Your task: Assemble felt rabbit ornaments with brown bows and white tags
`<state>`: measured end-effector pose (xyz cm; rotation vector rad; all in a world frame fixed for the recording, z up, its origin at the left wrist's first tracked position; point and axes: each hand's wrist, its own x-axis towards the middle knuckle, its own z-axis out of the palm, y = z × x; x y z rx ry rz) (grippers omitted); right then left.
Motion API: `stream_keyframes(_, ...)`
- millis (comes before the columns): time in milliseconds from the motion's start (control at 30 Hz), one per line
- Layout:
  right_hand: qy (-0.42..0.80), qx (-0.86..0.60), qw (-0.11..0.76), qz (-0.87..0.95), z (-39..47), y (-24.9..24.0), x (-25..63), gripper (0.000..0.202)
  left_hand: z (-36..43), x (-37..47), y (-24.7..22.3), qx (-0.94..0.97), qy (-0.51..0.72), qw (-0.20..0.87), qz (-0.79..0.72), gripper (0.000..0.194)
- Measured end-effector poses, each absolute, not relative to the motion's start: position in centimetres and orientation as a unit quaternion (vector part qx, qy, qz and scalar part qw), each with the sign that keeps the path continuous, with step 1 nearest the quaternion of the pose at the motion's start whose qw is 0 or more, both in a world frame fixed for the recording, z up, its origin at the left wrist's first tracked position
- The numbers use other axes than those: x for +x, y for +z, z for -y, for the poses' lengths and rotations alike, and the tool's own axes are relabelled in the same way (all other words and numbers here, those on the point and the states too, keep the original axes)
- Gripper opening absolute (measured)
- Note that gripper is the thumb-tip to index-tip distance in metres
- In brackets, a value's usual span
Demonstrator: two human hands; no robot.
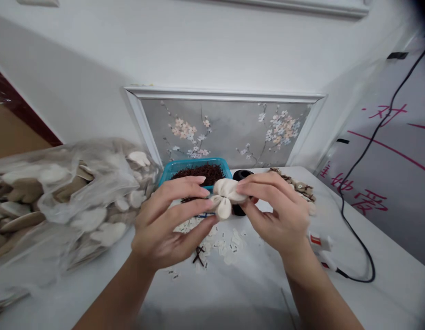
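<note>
A small cream stuffed cloth piece [229, 191] with rounded lobes and a dark spot at its pinched centre is held up above the table. My right hand [276, 206] grips its right end between thumb and fingertips. At the left, my left hand [174, 220] pinches the piece's edge between thumb and a finger, its upper fingers raised. Behind my hands stands a blue plastic basket [167, 172] filled with dark brown twig-like bits [202, 172]. Beside it is a black round object [242, 174], partly hidden by the piece and my right hand.
A clear plastic bag [57, 229] of cream and tan cloth pieces lies at the left. Small white labels [229, 243] and crossed dark strips [198, 256] lie on the white table [215, 293]. At the right are finished-looking cloth pieces [303, 188], a white plug [320, 243] and black cable [360, 279].
</note>
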<state>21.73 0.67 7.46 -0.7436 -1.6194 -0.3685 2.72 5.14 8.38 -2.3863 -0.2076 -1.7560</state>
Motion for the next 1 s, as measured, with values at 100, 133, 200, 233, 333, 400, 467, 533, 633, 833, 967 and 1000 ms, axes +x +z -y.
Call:
stream_keyframes(100,-0.204,-0.307,0.611,0.700,-0.7,7.2,21.8,0.030,-4.8,2.4,8.5,-0.814,-0.550,0.170,0.075,0.035)
stream_keyframes(133,-0.215,-0.302,0.612,0.698,-0.7,7.1,21.8,0.030,-4.7,2.3,8.6,-0.820,-0.534,0.190,0.078,0.034)
stream_keyframes(200,-0.233,-0.290,0.616,0.694,-0.8,6.8,21.8,0.031,-4.5,2.1,8.6,-0.824,-0.517,0.219,0.074,0.032)
stream_keyframes(233,-0.240,-0.282,0.620,0.692,-0.9,6.7,21.7,0.031,-4.5,2.0,8.5,-0.825,-0.513,0.226,0.069,0.032)
stream_keyframes(333,-0.256,-0.264,0.629,0.685,-1.2,6.5,21.6,0.030,-4.4,1.7,8.3,-0.826,-0.516,0.217,0.072,0.031)
stream_keyframes(400,-0.270,-0.254,0.641,0.672,-1.5,6.4,21.5,0.027,-4.2,1.5,8.1,-0.824,-0.517,0.215,0.080,0.028)
stream_keyframes(467,-0.271,-0.239,0.649,0.670,-1.7,6.5,21.4,0.026,-4.0,1.5,8.0,-0.822,-0.514,0.230,0.081,0.027)
stream_keyframes(533,-0.245,-0.222,0.642,0.692,-1.8,6.6,21.3,0.026,-3.8,1.7,8.1,-0.820,-0.518,0.231,0.076,0.026)
stream_keyframes(633,-0.154,-0.228,0.612,0.741,-1.7,6.8,21.3,0.027,-3.5,2.3,8.5,-0.813,-0.551,0.166,0.091,0.025)
stream_keyframes(833,0.051,-0.362,0.538,0.759,-0.7,7.1,21.6,0.016,-4.0,3.0,8.9,-0.836,-0.492,-0.081,0.232,0.011)
stream_keyframes(967,0.074,-0.460,0.487,0.739,-0.1,7.9,22.9,0.021,-4.5,3.2,8.9,-0.849,-0.405,-0.118,0.320,0.013)
stream_keyframes(1000,0.063,-0.503,0.473,0.721,-0.1,8.0,23.6,0.021,-4.6,3.3,8.9,-0.848,-0.383,-0.104,0.352,0.019)
